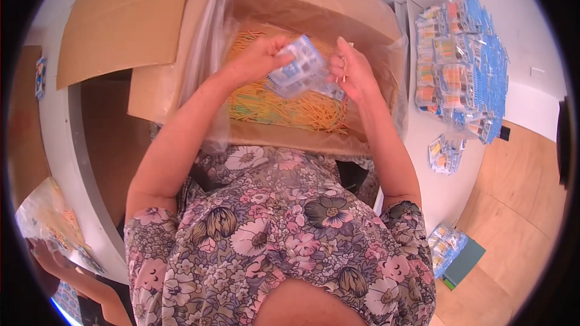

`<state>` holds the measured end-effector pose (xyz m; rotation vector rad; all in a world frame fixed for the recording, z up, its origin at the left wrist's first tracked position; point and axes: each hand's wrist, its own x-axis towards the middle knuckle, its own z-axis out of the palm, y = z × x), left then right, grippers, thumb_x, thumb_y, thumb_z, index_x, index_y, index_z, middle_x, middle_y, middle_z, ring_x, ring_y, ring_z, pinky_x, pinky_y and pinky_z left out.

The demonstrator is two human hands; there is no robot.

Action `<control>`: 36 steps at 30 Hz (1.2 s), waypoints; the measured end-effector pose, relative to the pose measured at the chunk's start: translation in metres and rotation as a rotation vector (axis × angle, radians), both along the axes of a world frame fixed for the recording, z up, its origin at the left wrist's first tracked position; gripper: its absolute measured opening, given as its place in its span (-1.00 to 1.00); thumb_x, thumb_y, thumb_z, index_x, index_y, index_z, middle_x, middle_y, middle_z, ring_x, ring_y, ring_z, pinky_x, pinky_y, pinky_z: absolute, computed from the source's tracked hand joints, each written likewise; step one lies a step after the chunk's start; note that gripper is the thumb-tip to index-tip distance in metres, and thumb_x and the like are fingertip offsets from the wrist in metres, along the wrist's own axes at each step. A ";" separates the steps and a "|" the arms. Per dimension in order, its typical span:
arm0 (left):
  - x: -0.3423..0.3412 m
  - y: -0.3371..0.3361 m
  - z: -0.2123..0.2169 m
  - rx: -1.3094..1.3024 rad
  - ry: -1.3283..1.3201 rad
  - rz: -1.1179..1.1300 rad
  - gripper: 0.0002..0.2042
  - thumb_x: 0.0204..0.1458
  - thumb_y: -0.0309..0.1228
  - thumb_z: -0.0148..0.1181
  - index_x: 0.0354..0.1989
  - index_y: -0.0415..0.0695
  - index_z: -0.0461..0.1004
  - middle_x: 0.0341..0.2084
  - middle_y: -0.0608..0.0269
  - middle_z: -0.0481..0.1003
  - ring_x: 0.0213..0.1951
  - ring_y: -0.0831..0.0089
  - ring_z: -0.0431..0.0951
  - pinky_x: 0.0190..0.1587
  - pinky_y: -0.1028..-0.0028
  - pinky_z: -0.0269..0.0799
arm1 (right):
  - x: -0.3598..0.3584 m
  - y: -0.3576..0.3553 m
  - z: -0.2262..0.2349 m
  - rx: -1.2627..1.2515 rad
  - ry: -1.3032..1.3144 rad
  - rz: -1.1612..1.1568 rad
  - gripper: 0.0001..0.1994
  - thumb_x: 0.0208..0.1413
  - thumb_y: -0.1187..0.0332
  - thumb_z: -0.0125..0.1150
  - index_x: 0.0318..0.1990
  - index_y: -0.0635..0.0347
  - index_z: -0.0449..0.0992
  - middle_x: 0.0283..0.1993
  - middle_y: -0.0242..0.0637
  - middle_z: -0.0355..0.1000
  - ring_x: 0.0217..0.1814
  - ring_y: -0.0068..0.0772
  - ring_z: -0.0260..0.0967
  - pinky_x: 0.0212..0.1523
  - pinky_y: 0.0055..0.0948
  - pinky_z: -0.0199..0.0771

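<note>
My left hand [260, 57] is closed on a clear plastic packet [302, 60] with blue and white print, held over an open box. More clear film hangs below that packet, but I cannot tell how many packets there are. Just to the right, my right hand [357, 75] has its fingers curled around a few thin pale sticks [345, 70], whose ends show between the fingers. Beneath both hands, the cardboard box [278, 136] holds a loose heap of thin orange, yellow and green sticks [302, 111].
A clear plastic liner [211, 84] drapes over the box walls. Filled packets are piled [459, 72] on the white table at right, with a small packet bundle [446, 154] nearer me. A cardboard flap [130, 24] stands out at left. Another person's arm [84, 281] shows at lower left.
</note>
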<state>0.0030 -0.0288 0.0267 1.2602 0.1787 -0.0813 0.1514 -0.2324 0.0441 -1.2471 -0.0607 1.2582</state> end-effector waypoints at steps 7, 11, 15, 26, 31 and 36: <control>-0.008 0.008 0.017 0.023 -0.044 -0.452 -0.80 0.06 -0.45 0.10 -0.15 -0.19 0.53 -0.07 0.32 0.43 -0.07 0.57 0.40 0.01 0.53 0.30 | -0.038 0.025 0.013 -0.060 -0.247 -0.421 -0.72 0.18 0.13 -0.03 -0.35 0.18 0.32 -0.30 -0.14 0.46 -0.29 -0.24 0.42 -0.28 -0.26 0.45; -0.012 0.006 0.035 -0.010 -0.069 -0.435 -0.80 0.05 -0.44 0.12 -0.18 -0.21 0.54 -0.04 0.28 0.40 -0.01 0.54 0.37 0.05 0.50 0.25 | -0.064 0.057 0.044 0.084 -0.220 -0.306 -0.60 0.19 0.17 -0.04 0.03 0.33 0.27 -0.30 -0.21 0.46 -0.30 -0.31 0.40 -0.12 -0.31 0.42; -0.003 0.000 0.027 0.048 -0.204 -0.363 -0.80 0.01 -0.43 0.18 -0.20 -0.23 0.55 -0.04 0.30 0.36 0.06 0.53 0.29 0.09 0.47 0.19 | -0.052 0.062 0.009 0.029 -1.054 -0.003 -0.63 0.21 0.21 -0.11 -0.59 0.25 0.32 -0.25 -0.15 0.38 -0.06 -0.27 0.34 0.21 -0.20 0.07; 0.001 -0.003 0.002 0.225 -0.264 -0.235 -0.87 -0.04 -0.50 0.22 -0.35 -0.29 0.53 -0.47 0.34 0.47 -0.38 0.64 0.40 -0.28 0.55 0.34 | -0.059 0.058 0.020 0.092 -1.015 -0.088 -0.79 0.14 0.28 0.05 -0.38 0.26 0.41 -0.39 -0.24 0.35 -0.13 -0.47 0.29 -0.10 -0.44 0.26; 0.002 -0.004 0.003 0.361 -0.362 -0.178 -0.89 -0.07 -0.54 0.21 -0.37 -0.31 0.51 -0.55 0.29 0.48 -0.41 0.65 0.41 -0.32 0.55 0.36 | -0.059 0.057 0.054 -0.118 -1.165 0.062 -0.77 0.07 0.24 0.15 -0.34 0.24 0.42 -0.56 -0.31 0.35 -0.49 -0.43 0.35 -0.40 -0.45 0.34; 0.004 0.001 0.000 0.378 -0.341 -0.146 -0.91 -0.03 -0.53 0.19 -0.37 -0.30 0.51 -0.51 0.33 0.49 -0.40 0.65 0.42 -0.32 0.56 0.36 | -0.055 0.070 0.032 -0.018 -1.604 0.051 -0.82 0.02 0.35 0.21 -0.45 0.26 0.38 -0.57 -0.40 0.30 -0.51 -0.67 0.20 -0.51 -0.55 0.27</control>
